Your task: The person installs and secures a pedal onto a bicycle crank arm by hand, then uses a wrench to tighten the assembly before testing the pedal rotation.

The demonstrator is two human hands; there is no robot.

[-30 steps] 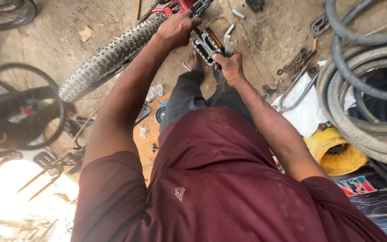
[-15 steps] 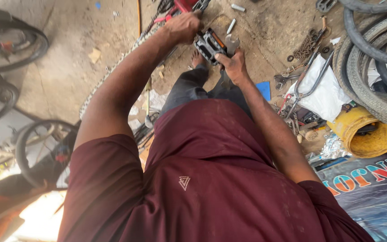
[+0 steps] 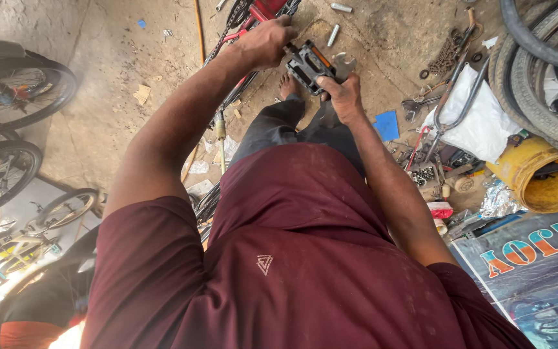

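I look down over my maroon shirt and dark trousers to the dirt floor. My left hand is stretched forward and closed around the crank end of a red bicycle frame, just left of a black pedal with an orange reflector. Just right of the pedal, my right hand grips a metal spanner whose open jaw sits at the pedal's right edge. My bare foot rests just below the pedal.
Stacked tyres fill the top right, above a yellow container, a white bag and scattered tools. A blue scrap and metal sleeves lie near. Bicycles stand at left, a printed banner at bottom right.
The view has swung right and down; the knobby wheel at left has left the frame and the parked bicycles show more. Both hands stay at the pedal, the left shifted slightly along the crank.
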